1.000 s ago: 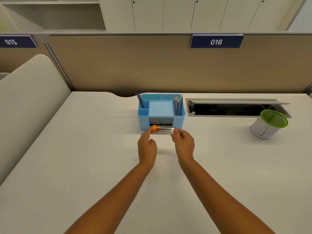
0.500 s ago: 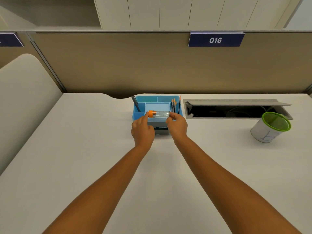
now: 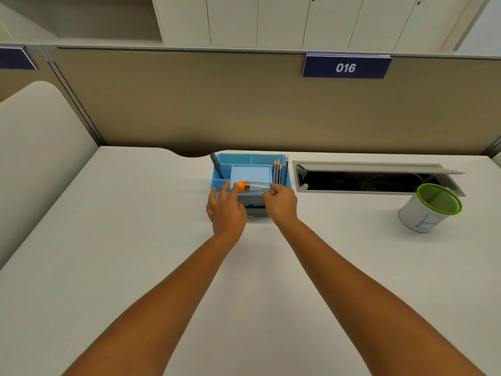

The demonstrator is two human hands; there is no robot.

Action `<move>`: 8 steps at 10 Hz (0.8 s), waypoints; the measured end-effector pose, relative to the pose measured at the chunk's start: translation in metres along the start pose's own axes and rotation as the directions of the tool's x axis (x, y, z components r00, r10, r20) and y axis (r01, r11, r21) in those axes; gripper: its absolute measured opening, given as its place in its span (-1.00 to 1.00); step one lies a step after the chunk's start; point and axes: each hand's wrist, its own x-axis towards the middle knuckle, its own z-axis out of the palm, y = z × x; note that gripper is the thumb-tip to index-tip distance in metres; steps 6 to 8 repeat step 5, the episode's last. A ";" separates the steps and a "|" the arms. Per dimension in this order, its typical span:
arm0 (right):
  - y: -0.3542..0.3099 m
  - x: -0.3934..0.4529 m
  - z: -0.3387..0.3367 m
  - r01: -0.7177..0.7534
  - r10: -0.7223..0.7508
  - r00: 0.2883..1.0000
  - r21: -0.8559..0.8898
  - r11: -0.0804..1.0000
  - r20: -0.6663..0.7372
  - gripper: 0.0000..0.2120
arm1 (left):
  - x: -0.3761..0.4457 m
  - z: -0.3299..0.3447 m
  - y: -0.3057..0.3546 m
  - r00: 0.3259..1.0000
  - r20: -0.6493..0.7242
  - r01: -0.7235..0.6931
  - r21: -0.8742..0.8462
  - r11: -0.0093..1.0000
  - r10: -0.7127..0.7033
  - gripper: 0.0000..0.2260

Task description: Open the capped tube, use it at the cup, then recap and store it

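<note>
Capped tube lying across the front of the blue desk organizer, a hand at each end.

The clear tube (image 3: 254, 186) lies level, long axis left to right, its orange cap (image 3: 241, 186) pointing left. The right hand (image 3: 280, 203) pinches the tube's right end; the left hand (image 3: 226, 208) is spread loose, fingers beside the cap, contact unclear. The organizer (image 3: 250, 180) holds pencils (image 3: 279, 172) and a pen (image 3: 217, 166). Far right stands a green-rimmed white cup (image 3: 429, 208) with a faint blue mark. A sign (image 3: 345, 67) on the divider reads "016".
</note>
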 end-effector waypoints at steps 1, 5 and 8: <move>0.005 -0.006 -0.005 0.046 -0.046 0.999 -0.020 0.999 -0.005 -0.60 | -0.008 -0.006 0.001 0.998 -0.041 -0.052 -0.040 0.998 0.050 -0.48; 0.077 -0.085 -0.017 0.215 -0.175 0.975 -0.392 0.895 0.136 -0.67 | -0.108 -0.009 -0.039 0.990 0.047 -0.130 -0.010 0.991 0.131 -0.47; 0.077 -0.085 -0.017 0.215 -0.175 0.975 -0.392 0.895 0.136 -0.67 | -0.108 -0.009 -0.039 0.990 0.047 -0.130 -0.010 0.991 0.131 -0.47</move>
